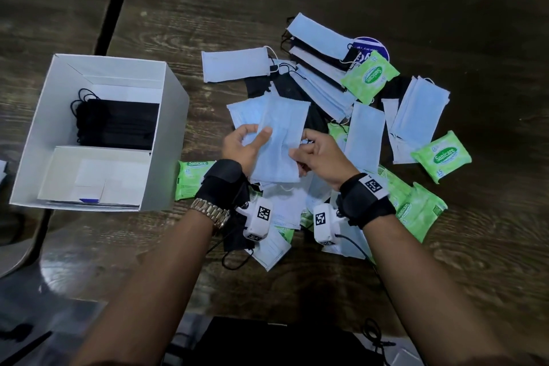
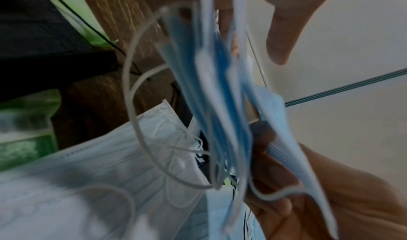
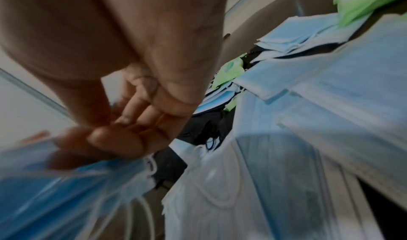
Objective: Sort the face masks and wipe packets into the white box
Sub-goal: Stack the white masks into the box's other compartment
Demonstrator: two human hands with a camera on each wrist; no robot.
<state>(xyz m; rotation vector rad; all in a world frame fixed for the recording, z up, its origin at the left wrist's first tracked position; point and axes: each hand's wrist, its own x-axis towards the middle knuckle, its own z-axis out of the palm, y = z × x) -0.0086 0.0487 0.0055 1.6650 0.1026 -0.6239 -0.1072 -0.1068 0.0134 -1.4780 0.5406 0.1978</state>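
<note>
Both hands hold a small stack of light blue face masks [image 1: 280, 140] just above the pile, to the right of the white box [image 1: 175, 128]. My left hand [image 1: 248, 142] grips the stack's left edge, thumb on top. On the right edge, my right hand [image 1: 312, 154] pinches the masks. The left wrist view shows the masks [image 2: 220, 104] edge-on with white ear loops hanging down. In the right wrist view curled fingers [image 3: 123, 135] press on the blue masks [image 3: 55, 182]. The box's far compartment holds a stack of black masks [image 1: 118, 123]. Green wipe packets [image 1: 370, 76] [image 1: 441, 156] [image 1: 190, 180] lie around.
Loose blue and black masks [image 1: 320, 89] cover the dark wooden table [image 1: 386, 261] right of the box. More green packets [image 1: 416, 211] lie under my right wrist. A round blue sticker [image 1: 371, 46] shows at the pile's far side. A black object [image 1: 267, 342] sits at the near edge.
</note>
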